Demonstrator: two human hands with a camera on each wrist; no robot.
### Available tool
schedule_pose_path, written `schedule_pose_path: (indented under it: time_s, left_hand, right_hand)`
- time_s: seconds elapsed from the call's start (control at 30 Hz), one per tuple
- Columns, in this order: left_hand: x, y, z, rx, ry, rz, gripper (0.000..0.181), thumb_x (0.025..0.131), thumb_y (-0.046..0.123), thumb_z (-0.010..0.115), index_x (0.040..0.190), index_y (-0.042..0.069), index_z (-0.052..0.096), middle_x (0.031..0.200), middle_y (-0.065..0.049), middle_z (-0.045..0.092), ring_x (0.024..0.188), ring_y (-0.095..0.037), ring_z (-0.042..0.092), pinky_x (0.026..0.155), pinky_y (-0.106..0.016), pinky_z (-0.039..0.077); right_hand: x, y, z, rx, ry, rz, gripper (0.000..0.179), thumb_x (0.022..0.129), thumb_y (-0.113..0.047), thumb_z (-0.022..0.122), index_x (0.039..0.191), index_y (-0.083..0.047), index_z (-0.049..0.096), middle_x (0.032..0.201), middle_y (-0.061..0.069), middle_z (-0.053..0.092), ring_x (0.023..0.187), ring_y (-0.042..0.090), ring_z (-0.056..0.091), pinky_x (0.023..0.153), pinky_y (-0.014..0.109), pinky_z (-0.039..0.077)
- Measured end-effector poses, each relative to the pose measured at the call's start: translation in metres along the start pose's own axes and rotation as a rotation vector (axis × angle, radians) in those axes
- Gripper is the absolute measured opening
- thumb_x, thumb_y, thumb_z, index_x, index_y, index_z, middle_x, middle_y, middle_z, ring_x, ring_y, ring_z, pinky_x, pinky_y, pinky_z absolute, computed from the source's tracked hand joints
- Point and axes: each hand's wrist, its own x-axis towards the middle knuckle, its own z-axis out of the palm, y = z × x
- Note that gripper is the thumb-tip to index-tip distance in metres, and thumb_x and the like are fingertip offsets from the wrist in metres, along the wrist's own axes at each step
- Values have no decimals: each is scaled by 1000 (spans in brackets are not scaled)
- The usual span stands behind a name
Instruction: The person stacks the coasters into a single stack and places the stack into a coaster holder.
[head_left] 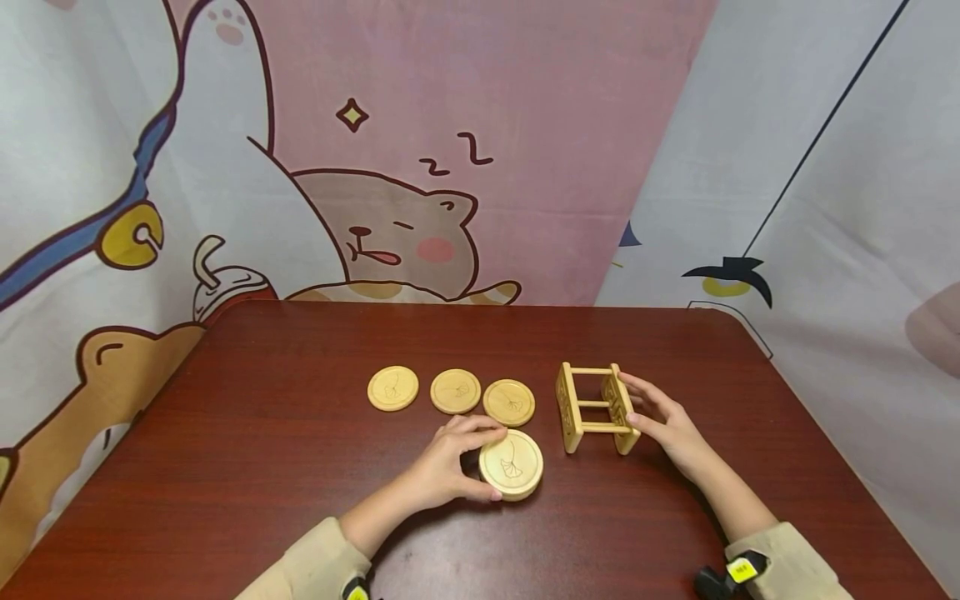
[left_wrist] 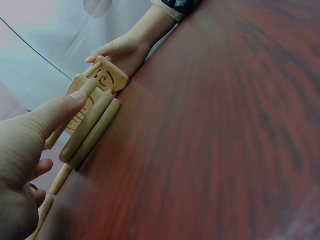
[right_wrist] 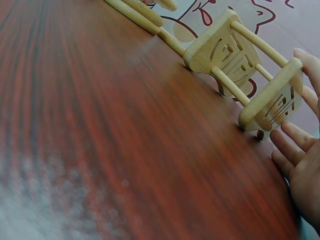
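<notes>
My left hand [head_left: 450, 465] pinches the top round wooden coaster [head_left: 511, 463], engraved with a ginkgo leaf, between thumb and fingers. Directly beneath it, two more coasters [left_wrist: 92, 131] show edge-on in the left wrist view, stacked on the table. To the right stands a wooden coaster holder [head_left: 594, 428], two cut-out side panels joined by round bars. Fingers of my right hand [head_left: 671, 423] lie extended against the outer face of its right panel [right_wrist: 277, 107], with the thumb near that panel's front edge.
Three single coasters lie flat in a row behind the stack: a left one [head_left: 393, 388], a middle one [head_left: 455, 392] and a right one [head_left: 509, 403]. They rest on a dark red-brown table [head_left: 225, 467]. A cartoon-printed cloth [head_left: 570, 125] hangs behind the table's far edge.
</notes>
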Motion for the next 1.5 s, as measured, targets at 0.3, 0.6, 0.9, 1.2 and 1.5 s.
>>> schedule_pose_path:
  time_s: [0.3,0.6,0.9,1.2,1.5]
  left_hand:
    - [-1,0,1,22,-25,-33,75,63,31,89,130,11,61,132,4,53,121,-19,43,97,-50,29]
    - [-2,-2,2,37,-32,-42,75,64,32,89,130,10,61,132,5,53,120,-18,43,96,-50,30]
    - [-2,-2,3,28,-46,-58,75,64,32,89,130,10,60,132,5,53,120,-17,42,96,-49,29]
    - [-2,-2,1,41,-47,-59,76,64,34,88,131,11,60,133,5,53,119,-16,42,97,-48,29]
    - [-1,-3,0,14,-12,-47,76,64,35,88,129,9,61,132,5,53,117,-15,42,95,-46,30]
  right_hand:
    - [0,0,0,2,-2,-5,54,94,2,53,145,-3,37,135,29,43,116,9,50,86,20,43]
    - [-1,1,0,3,3,0,54,94,1,54,145,-2,38,134,27,45,115,8,50,87,20,43]
    - [-2,2,0,-5,7,8,54,94,1,54,145,-4,38,135,24,46,116,8,50,87,20,43]
    - [-1,2,-1,-6,1,15,54,94,-1,54,146,-4,38,136,26,44,116,8,49,87,20,43]
    - [0,1,-1,-8,-2,19,54,94,-1,54,146,-5,37,136,27,44,117,8,49,87,21,43]
